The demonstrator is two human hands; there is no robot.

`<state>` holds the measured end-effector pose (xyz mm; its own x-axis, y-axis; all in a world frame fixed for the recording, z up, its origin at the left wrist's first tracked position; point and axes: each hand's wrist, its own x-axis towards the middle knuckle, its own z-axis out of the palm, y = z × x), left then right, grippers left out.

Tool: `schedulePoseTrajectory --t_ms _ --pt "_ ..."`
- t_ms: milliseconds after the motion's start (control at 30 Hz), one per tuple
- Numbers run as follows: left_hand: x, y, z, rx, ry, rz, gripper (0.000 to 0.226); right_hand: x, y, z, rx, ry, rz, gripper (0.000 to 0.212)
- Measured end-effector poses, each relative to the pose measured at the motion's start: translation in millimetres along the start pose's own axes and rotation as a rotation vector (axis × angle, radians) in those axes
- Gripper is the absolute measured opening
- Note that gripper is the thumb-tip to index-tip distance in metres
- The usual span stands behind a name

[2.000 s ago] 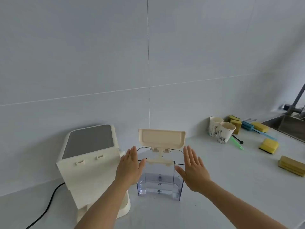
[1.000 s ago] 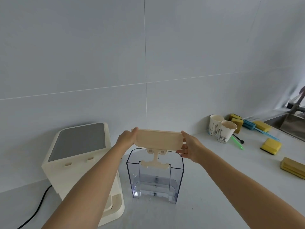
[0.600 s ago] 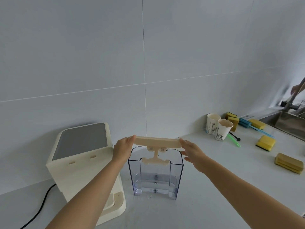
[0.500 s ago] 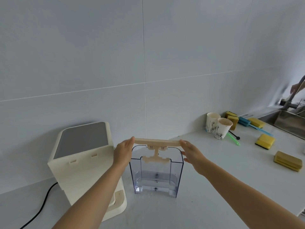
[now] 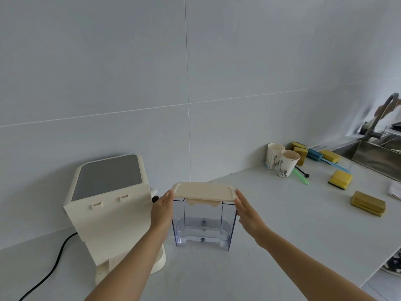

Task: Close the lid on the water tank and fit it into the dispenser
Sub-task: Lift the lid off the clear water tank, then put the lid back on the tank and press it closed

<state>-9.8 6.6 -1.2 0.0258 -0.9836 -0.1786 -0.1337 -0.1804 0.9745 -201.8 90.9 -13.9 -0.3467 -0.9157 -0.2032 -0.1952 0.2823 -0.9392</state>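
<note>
A clear plastic water tank (image 5: 204,224) stands upright on the white counter, in the middle. Its cream lid (image 5: 204,191) lies flat across the top of the tank. My left hand (image 5: 161,210) presses flat against the tank's left side, fingertips at the lid's left end. My right hand (image 5: 247,210) is flat against the right side, fingertips at the lid's right end. The cream dispenser (image 5: 108,205) with a grey top panel stands just left of the tank, its flat face with two small slots turned toward me.
A black power cord (image 5: 54,263) runs from the dispenser to the lower left. Two paper cups (image 5: 282,162), yellow sponges (image 5: 340,179), blue and green utensils and a steel sink (image 5: 377,155) with a tap lie to the right. The counter edge drops off at lower right.
The lid has swung down from upright to flat on top of the tank. Both hands followed it down and now rest against the tank's sides.
</note>
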Motion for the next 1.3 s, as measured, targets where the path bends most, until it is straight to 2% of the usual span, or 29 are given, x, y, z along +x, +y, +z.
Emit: schedulePoseTrajectory --t_ms 67,167,367,467,633,700,800,967,1067,1233,1300 --pt "0 -4 0 0.02 0.004 -0.005 0.045 -1 3 2 0.015 0.0 -0.001 0.051" --pt "-2 -6 0 0.058 -0.006 -0.005 0.034 -3 4 4 0.025 0.008 -0.011 0.05" --pt "-1 -5 0 0.086 -0.024 -0.017 0.038 -5 2 5 0.04 0.019 -0.032 0.05" --pt "5 -6 -2 0.077 -0.042 -0.083 0.031 -3 -2 4 0.006 0.003 -0.017 0.049" --pt "4 2 -10 -0.037 -0.103 -0.269 0.025 10 -23 -1 -0.061 0.015 0.048 0.062" --pt "-2 3 -9 -0.104 -0.163 -0.379 0.033 15 -34 -1 -0.103 0.028 0.037 0.063" --pt "-7 2 -3 -0.21 -0.241 -0.531 0.072 24 -44 2 -0.131 0.02 0.028 0.067" --pt "-6 4 14 -0.213 -0.176 -0.552 0.094 35 -46 9 -0.126 0.026 0.041 0.063" --pt "-1 5 26 -0.152 -0.112 -0.504 0.094 38 -42 13 -0.125 0.052 0.063 0.056" --pt "6 5 41 -0.211 -0.02 -0.497 0.078 39 -37 10 -0.122 0.066 0.057 0.044" --pt "9 4 43 -0.208 0.004 -0.483 0.079 38 -36 7 -0.115 0.055 0.06 0.042"
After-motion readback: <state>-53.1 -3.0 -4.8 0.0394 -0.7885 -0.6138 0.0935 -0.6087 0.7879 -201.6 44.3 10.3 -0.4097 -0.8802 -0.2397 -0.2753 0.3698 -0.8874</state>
